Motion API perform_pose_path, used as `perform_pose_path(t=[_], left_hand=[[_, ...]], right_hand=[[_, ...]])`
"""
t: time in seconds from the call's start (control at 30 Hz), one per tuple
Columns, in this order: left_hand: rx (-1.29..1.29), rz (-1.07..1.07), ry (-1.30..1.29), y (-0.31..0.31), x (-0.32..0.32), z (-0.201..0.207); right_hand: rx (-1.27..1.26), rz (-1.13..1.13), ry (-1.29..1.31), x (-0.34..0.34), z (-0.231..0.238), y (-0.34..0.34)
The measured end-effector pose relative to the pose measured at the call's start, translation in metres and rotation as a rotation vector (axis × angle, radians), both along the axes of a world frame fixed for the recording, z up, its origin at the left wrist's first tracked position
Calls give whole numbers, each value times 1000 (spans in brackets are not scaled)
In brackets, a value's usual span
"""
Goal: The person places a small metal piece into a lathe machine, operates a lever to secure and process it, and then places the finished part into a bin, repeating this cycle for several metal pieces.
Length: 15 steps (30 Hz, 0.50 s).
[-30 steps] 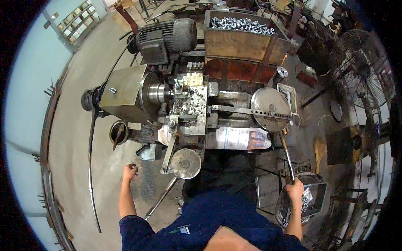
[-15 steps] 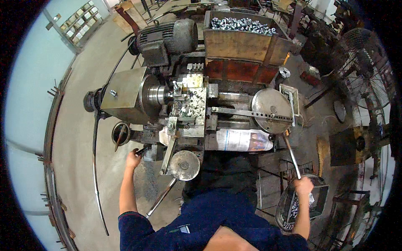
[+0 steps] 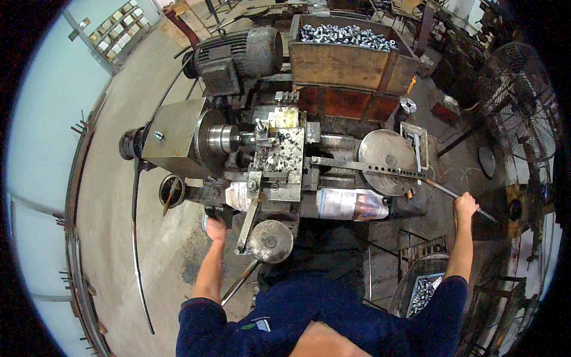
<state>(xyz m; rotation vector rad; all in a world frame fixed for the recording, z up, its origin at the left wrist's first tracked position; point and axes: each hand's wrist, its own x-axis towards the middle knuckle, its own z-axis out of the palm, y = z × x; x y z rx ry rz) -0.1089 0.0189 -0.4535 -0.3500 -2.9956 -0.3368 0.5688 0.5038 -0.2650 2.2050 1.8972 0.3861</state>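
Observation:
My right hand (image 3: 466,205) is wrapped round a long metal lever rod (image 3: 443,189), which slants out to the right from a large round steel disc (image 3: 380,149) on the lathe. My left hand (image 3: 216,229) is closed at a dark fitting low on the lathe's front; what its fingers grip there is hidden. To its right is a smaller round disc (image 3: 269,233) with a rod handle (image 3: 241,282) slanting down. The chip-strewn tool slide (image 3: 282,154) stands right of the shiny spindle chuck (image 3: 221,140). Whether the chuck holds a workpiece, I cannot make out.
A wooden box (image 3: 345,66) heaped with small metal parts stands behind the lathe. More parts lie in a container (image 3: 423,294) at the lower right. A motor (image 3: 238,56) sits at the back left, a handwheel (image 3: 172,190) at the left, and a caged fan (image 3: 517,101) far right.
My right hand has swung the lever rod outward and up to the right. The tool slide has shifted right, away from the chuck. My left hand has moved right and slightly nearer.

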Motion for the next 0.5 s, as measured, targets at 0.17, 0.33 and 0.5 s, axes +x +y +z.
perform_pose_path(t=[0.17, 0.33, 0.5], left_hand=[[-312, -470, -194, -26, -42, 42], [-125, -308, -268, -24, -24, 36], [-38, -388, -691, -77, -60, 52]], right_hand=[[-25, -62, -8, 1, 4, -1], [156, 301, 31, -45, 27, -40], [142, 873, 618, -203, 94, -74]])
